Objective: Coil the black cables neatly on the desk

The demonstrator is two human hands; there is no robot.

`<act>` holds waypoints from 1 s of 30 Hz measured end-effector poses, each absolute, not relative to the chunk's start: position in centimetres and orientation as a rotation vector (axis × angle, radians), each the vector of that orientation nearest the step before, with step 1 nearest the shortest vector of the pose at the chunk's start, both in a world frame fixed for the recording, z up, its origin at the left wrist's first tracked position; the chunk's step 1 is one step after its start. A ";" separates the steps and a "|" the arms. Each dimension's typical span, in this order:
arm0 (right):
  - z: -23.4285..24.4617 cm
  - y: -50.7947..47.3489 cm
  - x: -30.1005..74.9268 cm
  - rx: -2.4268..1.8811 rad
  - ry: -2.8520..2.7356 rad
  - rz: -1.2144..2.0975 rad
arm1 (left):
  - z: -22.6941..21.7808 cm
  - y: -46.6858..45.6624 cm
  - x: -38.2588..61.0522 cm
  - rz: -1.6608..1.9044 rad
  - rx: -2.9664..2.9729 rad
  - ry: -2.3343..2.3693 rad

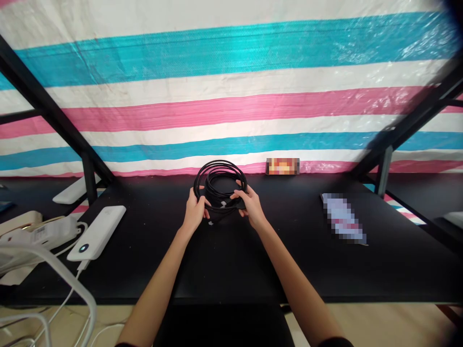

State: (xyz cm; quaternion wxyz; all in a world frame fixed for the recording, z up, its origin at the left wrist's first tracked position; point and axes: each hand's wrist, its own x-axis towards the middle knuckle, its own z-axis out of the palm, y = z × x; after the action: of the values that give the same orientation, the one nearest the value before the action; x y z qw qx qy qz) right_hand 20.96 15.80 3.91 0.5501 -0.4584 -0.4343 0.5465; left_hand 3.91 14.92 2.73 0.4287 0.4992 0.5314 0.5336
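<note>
A coiled black cable point(220, 165) is held up over the middle of the black table, in several loops. My left hand point(195, 208) is closed around the left side of the coil, thumb on the near side. On the right side, my right hand point(250, 205) grips the loops near a dark block-like end of the cable, which looks like a connector. A small pale tag shows on the lower loops. Some of the fingers are hidden behind the coil.
A white power bank point(99, 231) with a plugged-in white cord lies left on the black table point(224, 270). Farther left sits a white power strip point(54, 233). A blurred packet point(343, 219) lies right; a small blurred box point(282, 166) stands by the striped sheet point(217, 113).
</note>
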 end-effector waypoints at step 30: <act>3.5 15.4 21.2 -1.343 -1.690 1.246 | 2.8 15.2 0.9 1.012 1.656 1.908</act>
State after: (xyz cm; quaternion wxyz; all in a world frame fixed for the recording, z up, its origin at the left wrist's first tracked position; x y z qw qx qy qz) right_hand 21.18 15.43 3.46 0.3190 -0.5107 -0.6426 0.4737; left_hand 0.91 15.23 2.80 0.2084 0.5951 0.6856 0.3638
